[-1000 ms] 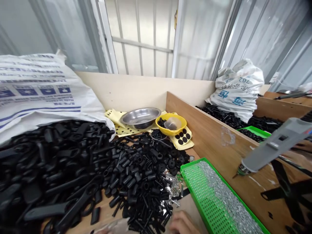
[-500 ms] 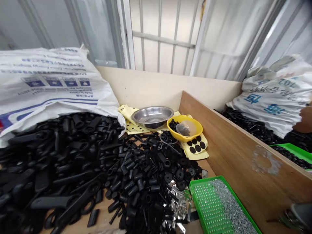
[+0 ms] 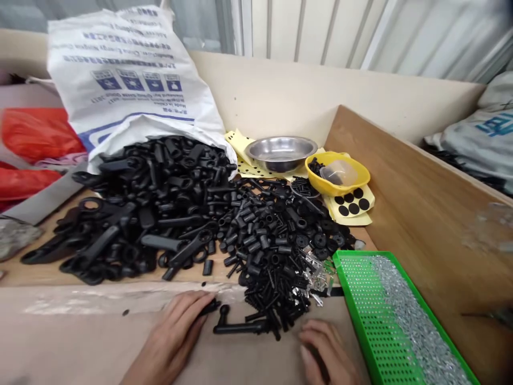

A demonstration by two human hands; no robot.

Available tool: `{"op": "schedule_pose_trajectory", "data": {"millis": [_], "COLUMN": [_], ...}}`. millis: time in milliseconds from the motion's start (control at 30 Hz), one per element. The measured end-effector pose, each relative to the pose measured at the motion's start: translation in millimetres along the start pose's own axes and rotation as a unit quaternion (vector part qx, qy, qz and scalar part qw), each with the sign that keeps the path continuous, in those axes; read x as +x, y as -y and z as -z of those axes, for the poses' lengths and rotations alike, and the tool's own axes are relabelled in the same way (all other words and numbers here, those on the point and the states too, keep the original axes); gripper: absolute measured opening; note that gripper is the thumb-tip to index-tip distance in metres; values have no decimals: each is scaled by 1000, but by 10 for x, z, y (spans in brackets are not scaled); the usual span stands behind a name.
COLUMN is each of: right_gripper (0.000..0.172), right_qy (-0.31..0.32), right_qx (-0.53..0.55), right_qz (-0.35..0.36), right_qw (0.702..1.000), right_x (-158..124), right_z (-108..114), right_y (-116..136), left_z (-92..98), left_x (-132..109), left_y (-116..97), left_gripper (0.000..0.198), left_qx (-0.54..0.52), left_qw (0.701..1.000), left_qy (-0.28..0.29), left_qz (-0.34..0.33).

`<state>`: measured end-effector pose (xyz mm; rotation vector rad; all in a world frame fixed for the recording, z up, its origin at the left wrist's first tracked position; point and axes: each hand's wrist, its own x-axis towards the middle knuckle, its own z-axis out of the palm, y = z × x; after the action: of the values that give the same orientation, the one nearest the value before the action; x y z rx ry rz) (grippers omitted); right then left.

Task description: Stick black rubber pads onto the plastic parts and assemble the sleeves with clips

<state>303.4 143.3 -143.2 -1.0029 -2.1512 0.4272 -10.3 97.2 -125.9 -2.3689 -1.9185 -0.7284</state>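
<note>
My left hand (image 3: 172, 334) rests on the bench with its fingers together, closed over small black parts (image 3: 210, 306) that show at the fingertips. To its right lies a black crank handle (image 3: 240, 328) with a knob standing up at its left end. My right hand (image 3: 326, 350) is low beside the near end of a heap of black pins (image 3: 276, 299), thumb and fingers apart, with nothing visible in it. Behind the pins spreads a pile of black plastic caps (image 3: 256, 230). Silvery metal clips (image 3: 315, 267) lie at its right edge.
A green tray (image 3: 363, 326) of small metal pieces stands right, beside a wooden divider (image 3: 417, 214). Farther back are a yellow bowl (image 3: 352, 184), a steel basin (image 3: 280, 152) and sticker sheets (image 3: 350, 216). A white sack (image 3: 132, 80) spills black handles (image 3: 152, 208) at left.
The view has tilted down and swung left. Both hands have come into sight at the front of the bench, and the crank handle now shows between them.
</note>
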Motion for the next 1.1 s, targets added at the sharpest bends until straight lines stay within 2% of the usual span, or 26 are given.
{"op": "schedule_pose_trajectory", "data": {"millis": [167,333,467,600,800,900,1000,1100], "right_gripper": [20,18,16,15,21,18,17,18], "right_qy": [35,54,84,90,64,68,45,5], "right_qx": [-10,-8,-60,-128,-172,-127,-82,-105], "right_qz": [-23,-29,-29,1,13,4,-34,-79], "right_qw": [999,998,994,988,983,990,995,991], "right_x": [45,154,259,323,356,421,557,725], "right_z": [114,112,48,-74,-220,-115,54,128], "right_y": [136,347,456,471,462,484,480,408], "left_z": [-1,-3,-25,-76,17,34,-49,-150], "left_x": [64,206,315,372,386,391,409,436], "left_y": [-23,-72,-114,-112,-171,-324,-512,-629], "left_gripper": [29,27,27,25,27,31,27,32], "left_qx": [-28,-45,-63,-71,-31,15,59,65], "left_qw": [999,996,995,993,993,985,971,971], "left_qy": [-21,-64,-54,-50,-67,-72,-66,-37], "left_qz": [-22,-49,-59,-79,-95,-157,-223,-227]}}
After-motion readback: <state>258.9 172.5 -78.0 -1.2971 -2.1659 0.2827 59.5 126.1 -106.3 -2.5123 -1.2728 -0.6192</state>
